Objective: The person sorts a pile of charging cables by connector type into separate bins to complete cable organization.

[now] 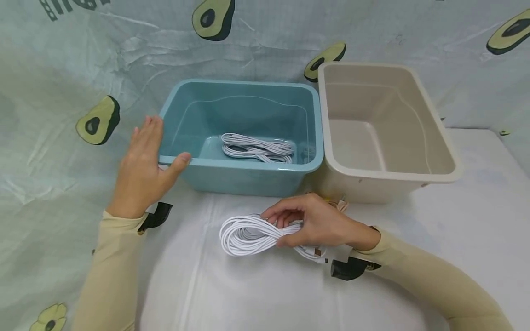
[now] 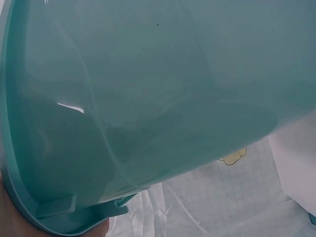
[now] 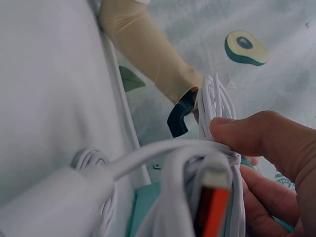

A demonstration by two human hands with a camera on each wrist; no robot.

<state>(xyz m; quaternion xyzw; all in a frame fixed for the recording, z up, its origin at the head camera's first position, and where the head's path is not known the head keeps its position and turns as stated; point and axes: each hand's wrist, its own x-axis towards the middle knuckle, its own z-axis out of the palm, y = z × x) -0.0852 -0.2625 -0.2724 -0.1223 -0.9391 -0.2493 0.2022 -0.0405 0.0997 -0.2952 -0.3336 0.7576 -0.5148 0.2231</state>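
Observation:
A coiled white cable (image 1: 238, 236) is pinched between the thumb and fingers of my right hand (image 1: 316, 223), above the table in front of the bins. Its connector end, with an orange-red insert in the plug (image 3: 212, 205), hangs close to the right wrist camera. My left hand (image 1: 142, 165) rests at the left front corner of the blue bin (image 1: 248, 179), fingers straight along the side and thumb over the front rim. Inside that bin lies another bundled white cable (image 1: 256, 147). In the left wrist view the bin's outer wall (image 2: 148, 98) fills most of the picture.
Right of the blue bin stands a beige bin (image 1: 372, 184), its rim beside the blue one. Behind my right hand, a tan cable end (image 1: 341, 204) shows near the beige bin's base. Another white coil (image 3: 94, 160) lies on the white-covered table (image 1: 248, 299). Avocado-print sheeting (image 1: 136, 50) hangs behind.

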